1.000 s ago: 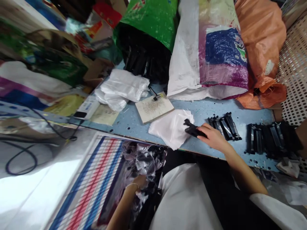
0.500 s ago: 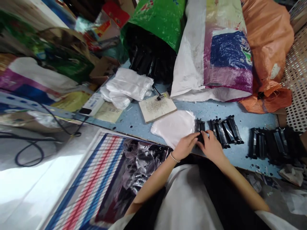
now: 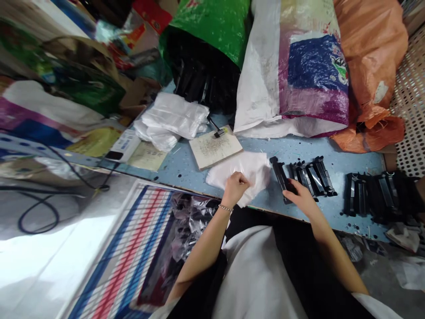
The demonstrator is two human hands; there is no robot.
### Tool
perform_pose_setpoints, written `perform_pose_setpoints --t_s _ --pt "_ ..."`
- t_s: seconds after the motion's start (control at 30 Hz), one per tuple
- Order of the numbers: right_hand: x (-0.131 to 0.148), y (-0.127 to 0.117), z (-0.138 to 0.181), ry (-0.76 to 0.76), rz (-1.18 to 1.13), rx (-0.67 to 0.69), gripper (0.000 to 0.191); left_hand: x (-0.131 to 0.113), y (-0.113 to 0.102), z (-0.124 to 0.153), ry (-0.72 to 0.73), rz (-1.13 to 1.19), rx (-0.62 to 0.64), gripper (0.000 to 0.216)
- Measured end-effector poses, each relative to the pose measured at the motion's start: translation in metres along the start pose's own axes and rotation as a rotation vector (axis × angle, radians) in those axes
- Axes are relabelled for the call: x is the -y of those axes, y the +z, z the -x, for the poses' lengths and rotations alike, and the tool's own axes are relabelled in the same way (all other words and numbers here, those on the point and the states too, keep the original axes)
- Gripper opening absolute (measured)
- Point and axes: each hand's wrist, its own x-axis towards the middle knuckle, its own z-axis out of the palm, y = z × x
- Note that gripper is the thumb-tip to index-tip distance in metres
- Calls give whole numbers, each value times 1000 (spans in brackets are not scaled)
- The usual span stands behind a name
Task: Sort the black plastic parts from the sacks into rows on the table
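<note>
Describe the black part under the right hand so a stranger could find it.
On the blue table, a row of black parts lies right of the white bags. It is the leftmost black part, slanted apart from the row, with the right hand on its near end.

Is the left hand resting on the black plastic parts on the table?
No, the left hand pinches the white plastic bags, while the right hand touches the black plastic parts.

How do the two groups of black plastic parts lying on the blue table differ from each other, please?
The nearer group lies beside the white bag, with the right hand on its end piece; nothing touches the farther group near the table's right end. The nearer pieces lie slanted, the farther ones straighter. Both are rows of similar black parts.
</note>
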Motion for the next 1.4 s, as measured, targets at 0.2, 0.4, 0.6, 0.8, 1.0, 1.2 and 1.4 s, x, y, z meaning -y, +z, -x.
perform_pose_setpoints --t_s 0.2,0.4,0.6,0.8,1.0,1.2,1.4 --pt "-6 25 12 332 -951 453 39 -3 -7 -1 -162 213 -9 19" --pt "-13 36 15 464 -1168 496 37 7 -7 6 -115 182 -97 9" --pt "0 45 11 580 -1308 656 51 4 -14 7 59 -8 -138 24" --pt "12 54 10 549 -1322 690 54 -2 -28 12 300 -232 -183 33" --pt "11 68 -9 430 -1357 580 36 -23 -5 47 703 -238 44 51" --pt "12 66 -3 54 -814 201 38 -27 10 72 750 -103 102 64" --pt "31 50 35 -231 -264 318 68 -52 -15 84 738 -205 200 56"
